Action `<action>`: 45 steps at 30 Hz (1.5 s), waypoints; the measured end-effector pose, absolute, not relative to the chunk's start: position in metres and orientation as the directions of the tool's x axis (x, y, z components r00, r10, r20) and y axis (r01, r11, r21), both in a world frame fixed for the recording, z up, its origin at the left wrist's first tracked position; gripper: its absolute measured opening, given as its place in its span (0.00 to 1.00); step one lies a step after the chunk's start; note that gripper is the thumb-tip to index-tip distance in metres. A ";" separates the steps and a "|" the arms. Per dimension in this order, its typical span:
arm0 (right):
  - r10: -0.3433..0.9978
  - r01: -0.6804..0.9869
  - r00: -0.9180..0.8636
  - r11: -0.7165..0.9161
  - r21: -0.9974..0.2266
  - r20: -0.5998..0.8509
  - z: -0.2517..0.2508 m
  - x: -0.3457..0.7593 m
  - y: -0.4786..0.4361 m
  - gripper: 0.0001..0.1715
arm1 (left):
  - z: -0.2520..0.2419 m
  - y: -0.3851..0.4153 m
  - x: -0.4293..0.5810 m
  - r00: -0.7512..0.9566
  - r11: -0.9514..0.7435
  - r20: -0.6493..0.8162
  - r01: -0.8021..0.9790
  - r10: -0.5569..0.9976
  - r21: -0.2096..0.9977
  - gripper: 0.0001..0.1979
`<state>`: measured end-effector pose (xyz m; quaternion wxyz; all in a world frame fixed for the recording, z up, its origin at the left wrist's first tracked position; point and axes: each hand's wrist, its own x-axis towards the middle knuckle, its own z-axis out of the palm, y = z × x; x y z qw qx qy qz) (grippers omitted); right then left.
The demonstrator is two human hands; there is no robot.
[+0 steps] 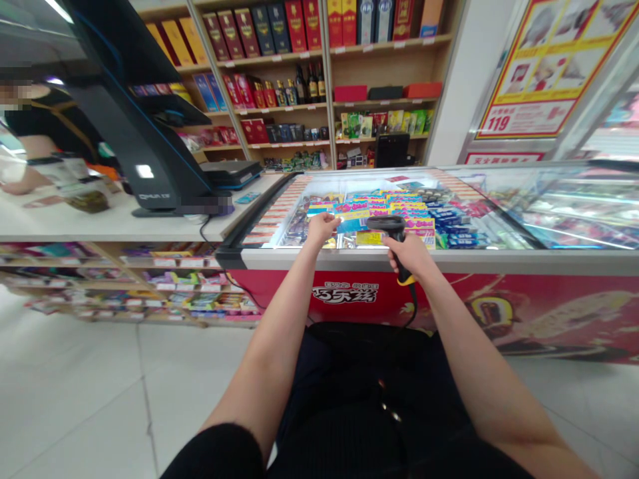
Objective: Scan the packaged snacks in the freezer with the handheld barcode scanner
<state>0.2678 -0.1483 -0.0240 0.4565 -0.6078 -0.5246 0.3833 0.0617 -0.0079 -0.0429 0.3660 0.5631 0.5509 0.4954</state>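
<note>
Scanner (396,233), pistol-shaped, of black plastic with a yellow foot to its handle, is gripped in the right hand (413,255), fingers wrapped round the handle. It is positioned over the near edge of the long glass-topped freezer (474,261) with grey rim and red printed front. The left hand (321,230) is at the same edge, left of the scanner, thumb and fingers drawn together; whether they grip anything cannot be told. Nearest to it are flat packets (414,205) in blue, pink and yellow, grouped toward the freezer's middle; the scanner's head obscures some of them.

Obstructions: a thin black cable (414,307) hangs from the scanner's handle in front of the freezer's red face. A tall black sales terminal (172,150) occupies the white-topped counter (114,227) at left and blocks part of the pale wooden shelving (387,68) behind, which bears upright cartons and dark bottles. Another person (62,116) in a dark top is at the counter's far left. A red-and-yellow printed poster (532,113) is mounted on the right side. Low wooden racks of bright snack packs line the counter's front.
</note>
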 end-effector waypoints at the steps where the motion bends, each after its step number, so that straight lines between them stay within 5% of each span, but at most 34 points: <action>1: 0.988 0.295 0.154 -0.034 -0.955 0.012 -0.024 0.267 -0.148 0.18 | -0.043 -0.007 0.061 -0.096 -0.127 0.155 0.252 0.983 0.959 0.11; 16: 0.997 0.207 0.076 -0.011 -0.978 0.005 -0.019 0.235 -0.130 0.16 | -0.036 0.008 0.010 -0.154 -0.033 0.067 0.216 0.986 0.976 0.12; 31: 0.999 0.222 0.035 0.024 -0.975 0.032 -0.029 0.225 -0.123 0.15 | -0.043 0.059 -0.022 -0.260 0.030 0.110 0.480 0.959 0.877 0.05; 45: 0.999 0.214 0.050 -0.021 -0.977 -0.011 -0.025 0.225 -0.129 0.17 | -0.042 0.059 -0.019 -0.280 0.043 0.186 0.649 0.942 0.760 0.10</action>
